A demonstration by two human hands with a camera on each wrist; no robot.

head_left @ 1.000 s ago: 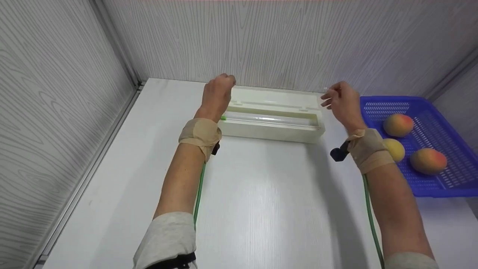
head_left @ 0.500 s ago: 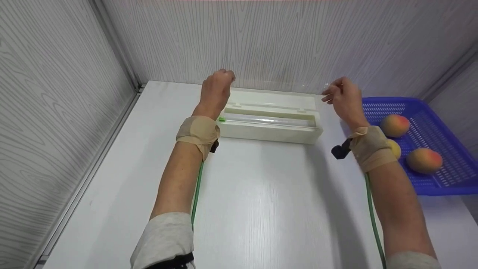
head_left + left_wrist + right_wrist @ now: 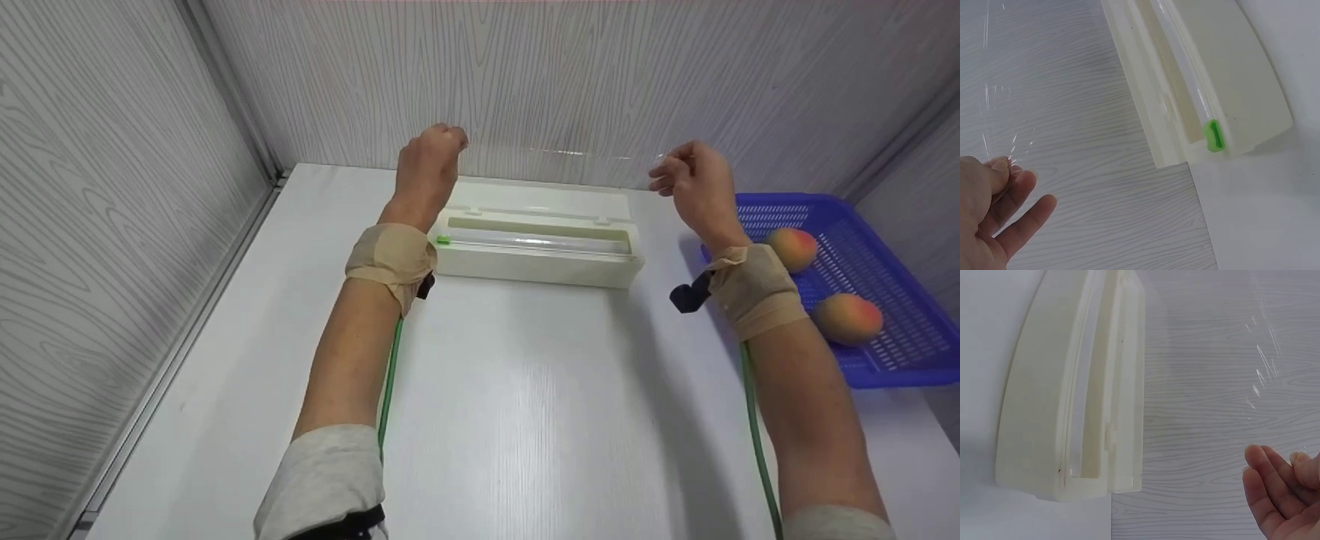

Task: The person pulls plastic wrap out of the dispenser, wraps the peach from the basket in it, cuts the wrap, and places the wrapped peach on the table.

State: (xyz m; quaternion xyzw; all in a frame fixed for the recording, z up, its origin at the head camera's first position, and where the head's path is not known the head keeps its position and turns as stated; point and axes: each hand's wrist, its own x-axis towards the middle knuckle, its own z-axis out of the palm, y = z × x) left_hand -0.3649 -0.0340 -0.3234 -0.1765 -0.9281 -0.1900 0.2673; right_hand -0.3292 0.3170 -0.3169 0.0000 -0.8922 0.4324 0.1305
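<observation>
Plastic film [image 3: 562, 153] is pinched by the left hand [image 3: 429, 165] and, apparently, the right hand [image 3: 703, 184] near an off-white box [image 3: 536, 268].

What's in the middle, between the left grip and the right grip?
A thin see-through sheet spans from the left grip to the right grip. The head view shows it only as a few shiny glints.
</observation>
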